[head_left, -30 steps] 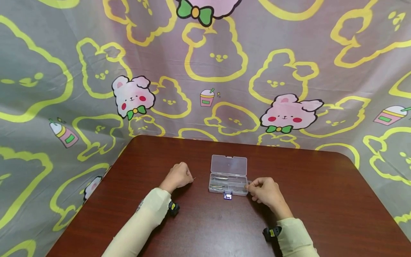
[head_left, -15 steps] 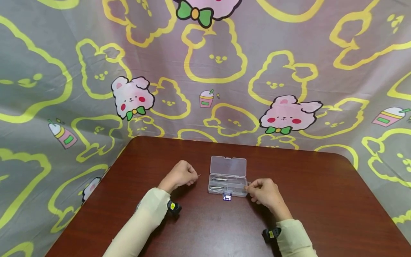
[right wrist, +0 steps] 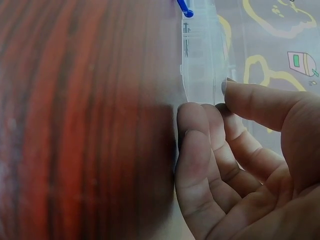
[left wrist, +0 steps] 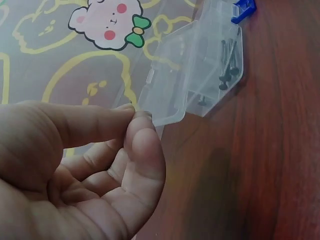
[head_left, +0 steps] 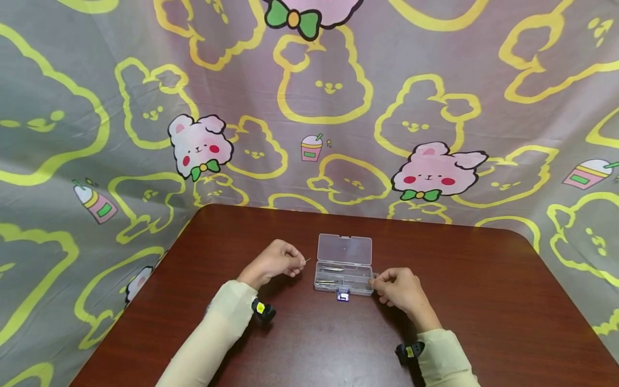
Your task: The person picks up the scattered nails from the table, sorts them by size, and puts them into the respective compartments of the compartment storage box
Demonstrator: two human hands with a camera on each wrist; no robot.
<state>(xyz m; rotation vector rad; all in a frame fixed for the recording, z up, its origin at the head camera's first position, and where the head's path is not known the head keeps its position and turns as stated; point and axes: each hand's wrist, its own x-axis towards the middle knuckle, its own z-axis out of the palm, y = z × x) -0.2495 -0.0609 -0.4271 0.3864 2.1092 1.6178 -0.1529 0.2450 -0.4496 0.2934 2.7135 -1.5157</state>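
Note:
A clear plastic box point(head_left: 359, 279) stands on the table with its lid point(head_left: 344, 249) tipped back. Several metal nails point(head_left: 326, 282) lie in its left compartments; their flat heads show in the left wrist view. My left hand point(head_left: 276, 262) pinches a thin nail point(head_left: 308, 260) between thumb and index finger, just left of the box. In the left wrist view the fingertips hide most of that nail. My right hand point(head_left: 398, 288) grips the right end of the box between thumb and fingers. The right wrist view has the thumb at the box's upper edge.
A blue latch point(head_left: 343, 295) hangs at the box's front. The brown wooden table point(head_left: 309, 344) reaches back to a patterned curtain point(head_left: 338, 107). A black camera strap sits on each wrist.
My left hand has moved to the right and slightly away from me, bringing the pinched nail closer to the box. My right hand has stayed on the box's right end.

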